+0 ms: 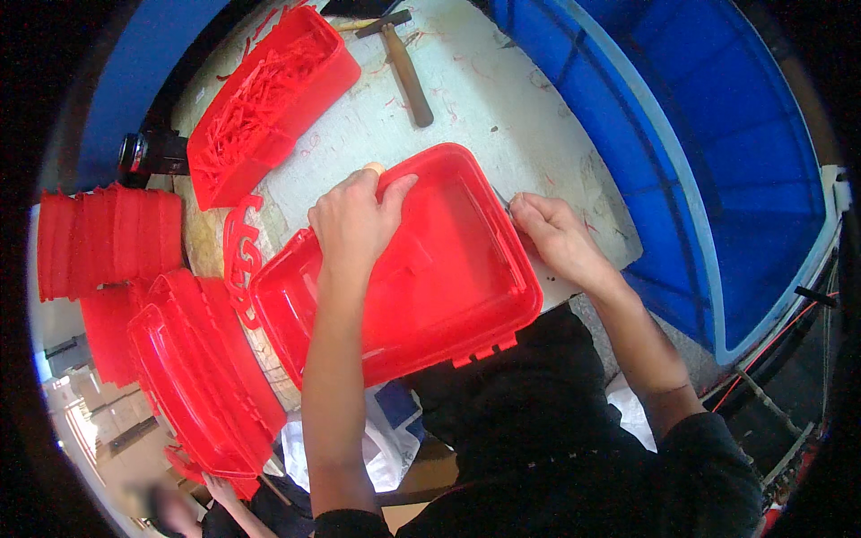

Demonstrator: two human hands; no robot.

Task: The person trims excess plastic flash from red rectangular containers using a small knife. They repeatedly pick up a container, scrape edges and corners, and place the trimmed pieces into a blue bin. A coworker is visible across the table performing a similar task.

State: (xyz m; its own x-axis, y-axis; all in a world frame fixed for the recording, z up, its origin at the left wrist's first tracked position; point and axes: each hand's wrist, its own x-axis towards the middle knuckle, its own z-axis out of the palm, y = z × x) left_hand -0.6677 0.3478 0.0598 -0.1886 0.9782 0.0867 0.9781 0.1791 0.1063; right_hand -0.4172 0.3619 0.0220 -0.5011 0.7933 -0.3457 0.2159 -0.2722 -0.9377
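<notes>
A shallow red plastic box (439, 269) with a raised rim and small hinge tabs is tilted over the near edge of the worktable, its hollow side up. My left hand (354, 215) grips its far left rim, with the thumb over the inside of the wall. Beside the right rim, my right hand (554, 235) is closed around a small tool. Only a thin grey metal tip (501, 200) shows from it, close against the box's edge; the rest is hidden in my fingers.
A red bin (309, 125) full of red plastic strips and a wooden-handled hammer (408, 76) lie on the pale tabletop (475, 99). Red plastic handles (240, 255) and stacked red boxes (197, 359) are at left. A large blue tub (664, 152) borders the right. Another person's hand (224, 491) touches the stack.
</notes>
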